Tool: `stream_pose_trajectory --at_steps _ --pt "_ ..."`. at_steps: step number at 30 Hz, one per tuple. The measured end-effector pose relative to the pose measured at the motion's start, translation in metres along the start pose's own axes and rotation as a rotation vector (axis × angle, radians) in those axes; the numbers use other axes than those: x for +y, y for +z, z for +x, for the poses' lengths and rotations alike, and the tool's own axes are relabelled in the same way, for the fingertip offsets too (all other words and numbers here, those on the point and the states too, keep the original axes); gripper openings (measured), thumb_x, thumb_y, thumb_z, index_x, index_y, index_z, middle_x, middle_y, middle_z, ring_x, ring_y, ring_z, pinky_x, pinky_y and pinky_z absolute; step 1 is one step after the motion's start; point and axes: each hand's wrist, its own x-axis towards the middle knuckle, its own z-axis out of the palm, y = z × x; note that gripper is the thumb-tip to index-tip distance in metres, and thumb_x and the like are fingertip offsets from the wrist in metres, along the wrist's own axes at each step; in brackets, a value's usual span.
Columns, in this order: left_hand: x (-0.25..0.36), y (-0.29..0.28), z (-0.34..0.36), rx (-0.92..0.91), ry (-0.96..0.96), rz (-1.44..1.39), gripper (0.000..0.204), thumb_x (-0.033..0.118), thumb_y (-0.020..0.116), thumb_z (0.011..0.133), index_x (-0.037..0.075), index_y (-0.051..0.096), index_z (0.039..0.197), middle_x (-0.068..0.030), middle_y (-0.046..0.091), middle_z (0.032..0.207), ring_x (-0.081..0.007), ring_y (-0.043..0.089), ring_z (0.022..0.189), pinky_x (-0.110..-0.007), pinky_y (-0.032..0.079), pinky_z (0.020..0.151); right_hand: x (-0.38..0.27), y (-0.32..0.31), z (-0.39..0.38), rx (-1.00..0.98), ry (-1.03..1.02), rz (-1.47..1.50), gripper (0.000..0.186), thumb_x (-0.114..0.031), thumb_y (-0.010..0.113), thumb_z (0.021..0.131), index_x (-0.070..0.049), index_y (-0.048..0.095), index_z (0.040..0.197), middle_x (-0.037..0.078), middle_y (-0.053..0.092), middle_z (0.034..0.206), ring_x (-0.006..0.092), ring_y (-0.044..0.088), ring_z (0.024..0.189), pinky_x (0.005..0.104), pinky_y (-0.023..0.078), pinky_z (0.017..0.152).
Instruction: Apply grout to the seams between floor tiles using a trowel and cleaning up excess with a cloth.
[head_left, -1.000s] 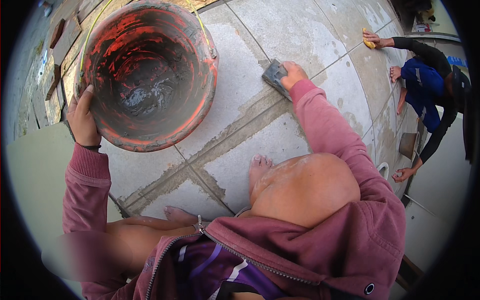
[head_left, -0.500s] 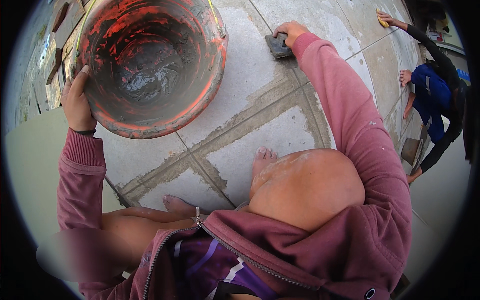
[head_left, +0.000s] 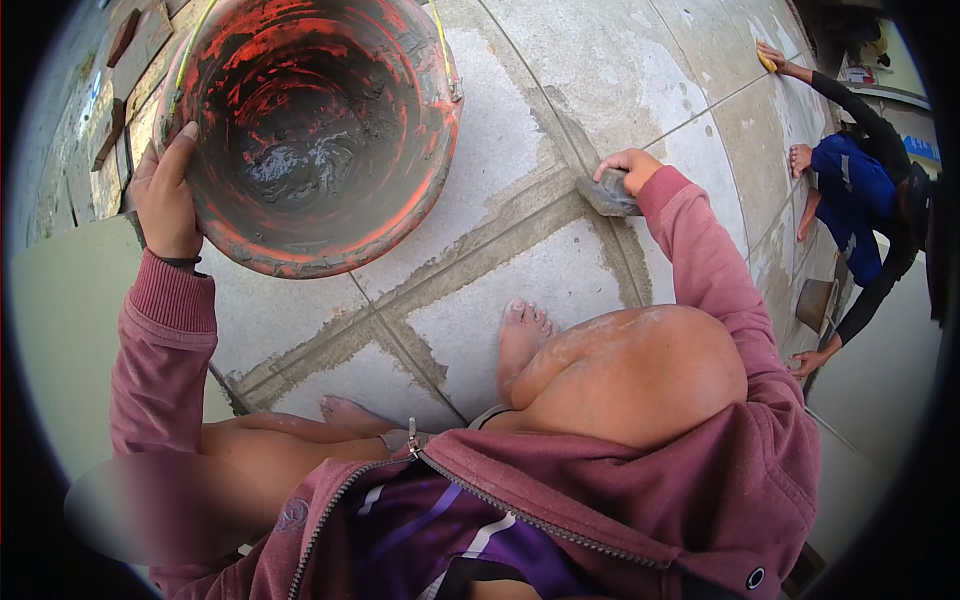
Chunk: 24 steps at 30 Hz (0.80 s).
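Observation:
My left hand (head_left: 168, 195) grips the near left rim of a red bucket (head_left: 415, 215), thumb over the inner side. Wet grey grout (head_left: 310, 160) lies in the bottom and coats its walls. The bucket tips toward me. At the right, my right hand (head_left: 632, 172) is closed on a small flat grey grout spreader (head_left: 608, 193), pressed to the tiled floor where joints meet. Its far edge is blurred. Smeared grey grout (head_left: 470, 225) runs along the tile joints near it.
My bare foot (head_left: 520, 340) and bent knee (head_left: 640, 370) are close to the joints. At the far right a co-worker (head_left: 870, 200) crouches, one hand on a yellow sponge (head_left: 767, 62). A bowl-like container (head_left: 815, 303) is beside them. Wooden pieces (head_left: 110, 130) lie left of the bucket.
My right hand has drawn the grout spreader toward me and slightly right along the joint. The bucket has shifted a little right, still in my left hand.

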Motion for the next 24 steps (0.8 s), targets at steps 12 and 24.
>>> stream_pose_trajectory --at_steps 12,24 --pt "0.006 -0.005 -0.013 0.070 0.015 0.108 0.031 0.014 0.053 0.085 -0.003 0.052 0.111 -0.0055 0.059 0.100 -0.0125 0.057 0.088 -0.023 0.044 0.077 -0.080 -0.031 0.116 0.394 0.124 0.120 0.032 -0.004 0.051 0.057 -0.008 0.067 0.084 0.015 0.064 0.079 0.0248 0.061 0.074 0.0329 0.046 0.068" --pt "-0.002 -0.020 0.002 0.069 0.004 0.154 0.027 0.011 0.054 0.084 -0.003 0.054 0.107 -0.0063 0.060 0.097 -0.0116 0.057 0.085 -0.023 0.045 0.075 -0.103 -0.036 0.090 0.161 0.098 -0.708 0.030 -0.002 0.052 0.066 -0.023 0.066 0.083 0.005 0.063 0.091 0.0262 0.057 0.091 0.0362 0.042 0.080"
